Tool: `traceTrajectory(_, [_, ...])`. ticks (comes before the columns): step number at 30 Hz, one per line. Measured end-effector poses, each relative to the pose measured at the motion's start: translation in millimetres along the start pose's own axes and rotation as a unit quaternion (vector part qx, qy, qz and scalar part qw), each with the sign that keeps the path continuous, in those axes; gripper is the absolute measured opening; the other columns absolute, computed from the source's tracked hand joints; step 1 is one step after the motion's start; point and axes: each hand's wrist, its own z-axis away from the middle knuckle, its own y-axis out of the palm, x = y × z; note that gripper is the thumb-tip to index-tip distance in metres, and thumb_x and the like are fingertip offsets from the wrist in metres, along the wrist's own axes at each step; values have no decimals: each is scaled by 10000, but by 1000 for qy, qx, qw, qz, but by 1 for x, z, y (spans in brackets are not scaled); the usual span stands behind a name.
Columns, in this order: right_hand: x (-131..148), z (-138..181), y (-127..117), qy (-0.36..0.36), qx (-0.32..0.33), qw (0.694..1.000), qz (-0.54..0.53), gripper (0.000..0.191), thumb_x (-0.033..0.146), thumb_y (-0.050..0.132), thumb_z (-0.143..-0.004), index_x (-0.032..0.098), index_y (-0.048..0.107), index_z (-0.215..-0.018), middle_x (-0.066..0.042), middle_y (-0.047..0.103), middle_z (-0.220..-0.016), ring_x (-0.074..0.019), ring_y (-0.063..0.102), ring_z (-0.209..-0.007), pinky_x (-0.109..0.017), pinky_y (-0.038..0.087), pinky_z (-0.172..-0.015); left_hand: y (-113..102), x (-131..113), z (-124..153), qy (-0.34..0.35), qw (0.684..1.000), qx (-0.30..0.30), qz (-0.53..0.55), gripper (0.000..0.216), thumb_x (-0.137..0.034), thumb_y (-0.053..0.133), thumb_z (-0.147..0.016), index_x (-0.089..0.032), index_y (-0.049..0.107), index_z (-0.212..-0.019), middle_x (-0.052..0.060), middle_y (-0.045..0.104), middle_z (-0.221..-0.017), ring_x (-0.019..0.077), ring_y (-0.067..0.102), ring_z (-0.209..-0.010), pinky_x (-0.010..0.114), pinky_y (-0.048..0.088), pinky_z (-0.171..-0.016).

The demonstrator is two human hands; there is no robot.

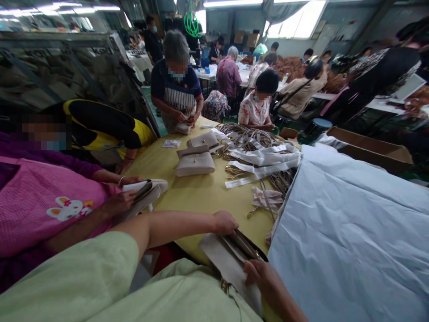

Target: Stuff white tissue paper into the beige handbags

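Pale beige leather handbag [228, 264] lies open, work seemingly midway: left hand [225, 223] is inside its mouth, right hand [264, 277] pinches its flap; finished bags [195, 162] wait beyond

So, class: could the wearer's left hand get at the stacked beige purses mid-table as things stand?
Probably, with a stretch: the left hand holds the open purse, and only bare yellow tabletop lies before the stacked purses.

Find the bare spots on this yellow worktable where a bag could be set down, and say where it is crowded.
Bare yellow table lies between the beige bags and the left hand, and left of those bags near the small packet. The strap pile crowds the far right; the pale sheet covers the right side.
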Motion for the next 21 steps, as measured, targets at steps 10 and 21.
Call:
traceTrajectory(10, [-8,-38,4,32,-133,967,216,501,62,493,-915,109,637,-1392,-135,739,-1283,-278,653,-1236,-368,487,-1093,7,-10,12,15,994,-99,-49,323,-416,713,-934,-135,735,-1091,136,768,-1087,285,701,-1022,375,563,-852])
traceTrajectory(21, [-6,-58,0,101,-41,982,154,876,15,572,-748,-38,346,-1593,-244,476,-1611,-318,488,-1483,-355,388,-1228,46,-22,25,97,979,-170,-56,48,-218,690,-913,-171,693,-905,46,755,-871,209,690,-776,328,520,-702])
